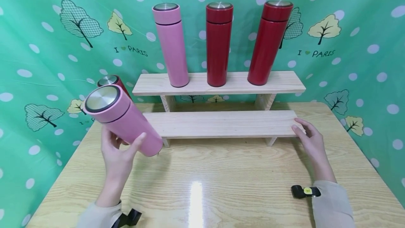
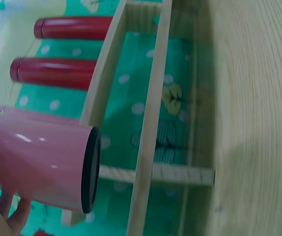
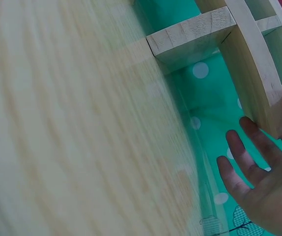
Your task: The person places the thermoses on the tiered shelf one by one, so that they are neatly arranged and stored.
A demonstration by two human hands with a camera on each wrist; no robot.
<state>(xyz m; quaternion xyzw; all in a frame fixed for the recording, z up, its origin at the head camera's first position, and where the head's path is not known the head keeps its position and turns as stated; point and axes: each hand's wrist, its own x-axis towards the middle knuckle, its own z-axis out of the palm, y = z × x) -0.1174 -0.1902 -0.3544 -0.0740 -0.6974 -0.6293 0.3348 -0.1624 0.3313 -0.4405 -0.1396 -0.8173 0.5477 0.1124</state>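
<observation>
My left hand [image 1: 118,157] grips a pink thermos bottle [image 1: 136,126] with a silver lid, tilted with its lid toward the upper left. The bottle is held in the air in front of the lower shelf's left end. In the left wrist view its dark-rimmed base [image 2: 92,169] faces the wooden rack, and only some fingers [image 2: 19,216] show below it. My right hand [image 1: 311,141] touches the right end of the lower shelf board [image 1: 221,124]. Thumb and index finger lie at the board's end, while the other fingers [image 3: 239,150] spread loosely below it.
On the upper shelf [image 1: 196,80] stand another pink thermos [image 1: 172,48] and two red thermoses, one central [image 1: 218,45] and one at right [image 1: 269,48]. Another red thermos [image 1: 121,83] is partly hidden behind the held bottle. A green patterned cloth [image 1: 364,80] hangs behind the wooden table [image 1: 240,178].
</observation>
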